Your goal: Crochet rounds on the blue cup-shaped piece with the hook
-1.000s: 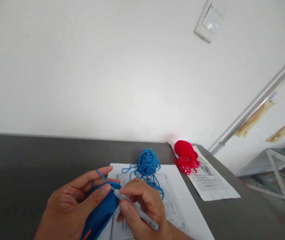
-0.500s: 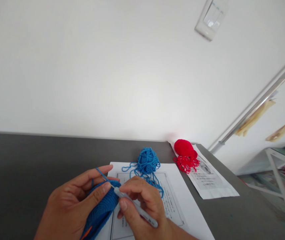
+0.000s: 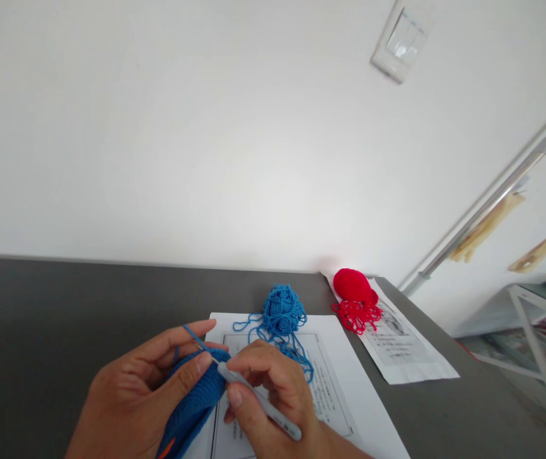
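My left hand [image 3: 143, 386] pinches a blue crocheted piece [image 3: 195, 405] between thumb and fingers, with a strand of blue yarn running over its raised index finger. An orange bit [image 3: 166, 448] shows on the lower part of the piece. In my right hand [image 3: 275, 395] is a crochet hook with a grey handle [image 3: 268, 407], held like a pen. Its thin metal shaft reaches the top edge of the blue piece beside my left thumb; the very tip is hidden there. Behind my hands lies a loose ball of blue yarn [image 3: 283, 311] with tangled strands trailing down.
Under the blue yarn lies a printed white sheet [image 3: 366, 408] on the dark table [image 3: 62, 312]. Red yarn [image 3: 353, 285] rests on another printed sheet [image 3: 414, 357] at the right. A white wall stands behind, with a switch [image 3: 402, 41]. A metal-framed shelf [image 3: 536, 338] is at far right.
The view has shifted very slightly. Both hands keep almost the same position, with the hook still at the edge of the blue piece.
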Demonstrator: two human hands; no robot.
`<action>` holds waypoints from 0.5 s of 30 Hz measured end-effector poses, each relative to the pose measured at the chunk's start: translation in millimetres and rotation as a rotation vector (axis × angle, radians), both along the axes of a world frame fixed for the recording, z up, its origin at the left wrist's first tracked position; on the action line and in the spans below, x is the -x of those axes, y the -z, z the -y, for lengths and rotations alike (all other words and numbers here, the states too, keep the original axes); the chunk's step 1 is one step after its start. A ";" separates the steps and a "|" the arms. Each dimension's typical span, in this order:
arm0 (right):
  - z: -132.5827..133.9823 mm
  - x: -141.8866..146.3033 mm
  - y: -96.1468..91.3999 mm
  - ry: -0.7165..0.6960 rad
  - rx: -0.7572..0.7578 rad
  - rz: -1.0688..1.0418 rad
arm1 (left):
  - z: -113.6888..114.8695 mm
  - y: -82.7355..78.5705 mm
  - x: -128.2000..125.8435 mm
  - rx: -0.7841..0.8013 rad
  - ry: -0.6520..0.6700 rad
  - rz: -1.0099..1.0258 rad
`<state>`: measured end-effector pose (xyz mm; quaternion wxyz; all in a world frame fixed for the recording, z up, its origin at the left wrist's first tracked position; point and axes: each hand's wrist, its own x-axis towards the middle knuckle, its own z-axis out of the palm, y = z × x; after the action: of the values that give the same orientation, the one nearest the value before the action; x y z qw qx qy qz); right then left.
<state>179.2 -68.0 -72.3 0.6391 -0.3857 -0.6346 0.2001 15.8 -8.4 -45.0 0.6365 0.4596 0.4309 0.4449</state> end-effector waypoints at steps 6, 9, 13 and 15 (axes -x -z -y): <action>-1.6 -9.7 -0.3 -0.009 0.002 0.131 | 1.0 -0.2 -0.9 0.006 -0.021 -0.008; -1.2 -8.7 0.7 0.004 0.025 0.131 | -0.8 3.5 0.6 0.021 -0.018 -0.005; 1.6 0.5 1.0 0.060 0.039 0.043 | -1.4 5.6 0.4 0.012 -0.046 -0.005; 2.5 3.3 0.5 0.057 0.033 0.041 | -0.3 6.0 -0.2 -0.013 -0.048 -0.011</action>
<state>175.9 -70.5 -72.8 0.6249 -0.4180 -0.6331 0.1842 16.0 -8.1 -50.9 0.6204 0.4554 0.4425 0.4604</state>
